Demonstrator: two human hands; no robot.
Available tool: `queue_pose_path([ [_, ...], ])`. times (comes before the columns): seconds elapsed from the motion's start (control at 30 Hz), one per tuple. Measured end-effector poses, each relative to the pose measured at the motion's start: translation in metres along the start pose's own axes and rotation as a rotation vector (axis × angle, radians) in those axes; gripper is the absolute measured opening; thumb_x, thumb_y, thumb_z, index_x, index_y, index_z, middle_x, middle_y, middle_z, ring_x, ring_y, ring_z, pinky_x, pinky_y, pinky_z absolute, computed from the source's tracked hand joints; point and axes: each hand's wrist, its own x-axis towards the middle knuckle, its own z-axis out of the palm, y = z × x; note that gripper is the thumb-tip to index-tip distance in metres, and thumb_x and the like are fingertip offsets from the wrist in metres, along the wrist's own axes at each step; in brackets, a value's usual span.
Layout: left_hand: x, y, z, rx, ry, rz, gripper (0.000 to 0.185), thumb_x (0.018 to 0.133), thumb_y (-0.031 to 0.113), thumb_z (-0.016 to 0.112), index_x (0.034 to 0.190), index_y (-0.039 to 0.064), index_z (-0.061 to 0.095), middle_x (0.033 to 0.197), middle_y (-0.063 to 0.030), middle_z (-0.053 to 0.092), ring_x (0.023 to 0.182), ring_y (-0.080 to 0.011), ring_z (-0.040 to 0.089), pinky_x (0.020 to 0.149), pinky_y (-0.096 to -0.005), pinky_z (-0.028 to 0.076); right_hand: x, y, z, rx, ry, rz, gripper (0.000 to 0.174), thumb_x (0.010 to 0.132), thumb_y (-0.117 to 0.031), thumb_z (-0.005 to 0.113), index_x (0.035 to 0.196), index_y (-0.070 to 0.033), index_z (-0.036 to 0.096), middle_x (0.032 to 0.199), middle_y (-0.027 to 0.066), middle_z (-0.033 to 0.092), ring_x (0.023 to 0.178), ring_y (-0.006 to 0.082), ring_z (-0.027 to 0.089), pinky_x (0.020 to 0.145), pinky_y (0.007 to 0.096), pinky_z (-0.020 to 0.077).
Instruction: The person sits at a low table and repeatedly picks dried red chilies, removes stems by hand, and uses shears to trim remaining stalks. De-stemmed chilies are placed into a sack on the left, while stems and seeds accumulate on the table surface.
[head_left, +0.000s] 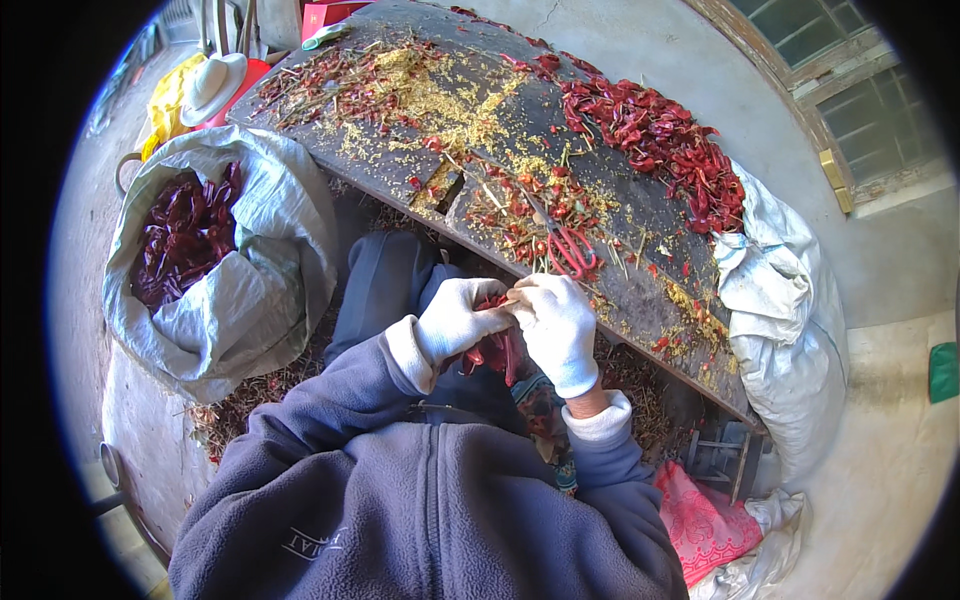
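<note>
In a white glove, my left hand (459, 321) is closed on a bunch of dried red chili peppers (504, 357) above my lap. My right hand (556, 330), gloved too, meets it at the top of the bunch, its thumb and fingers pinching what looks like a pale stem. Just beyond the hands, red-handled scissors (571, 252) lie on the dark tabletop (645, 315) among stems, seeds and pepper scraps. A heap of dried red peppers (652, 142) lies along the table's far side. More dark red peppers (187, 232) fill an open white woven sack (292, 300) at the left.
A full white woven sack (787, 337) leans at the table's right end. The tabletop has a rectangular hole (451, 192) near its front edge. Stem litter (247, 409) covers the floor around me. A pink cloth (701, 521) lies at lower right; a pale hat (214, 86) sits at upper left.
</note>
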Motion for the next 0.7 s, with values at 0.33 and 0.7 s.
queue_pose_path([
  [0.33,-0.004,-0.004,0.003,0.308,0.033,0.278,0.018,0.076,0.013,0.071,0.09,0.002,0.069,0.076,-0.0111,0.062,0.067,-0.0225,0.065,0.061,-0.0317,0.051,-0.021,0.006,0.019,0.437,0.008,0.504,0.004,0.089,-0.004,0.062,0.089,-0.001,0.06,0.083,0.0036,0.062,0.074,0.0118,0.057,0.066,0.0261,0.046],
  [0.7,-0.009,-0.004,0.001,0.261,-0.012,0.423,0.015,0.079,0.008,0.067,0.093,0.003,0.07,0.079,-0.0087,0.066,0.069,-0.0191,0.066,0.066,-0.029,0.052,-0.034,0.015,0.018,1.225,0.126,1.002,0.021,0.099,-0.025,0.053,0.094,-0.005,0.06,0.081,0.0002,0.059,0.07,0.0063,0.052,0.061,0.0205,0.0435],
])
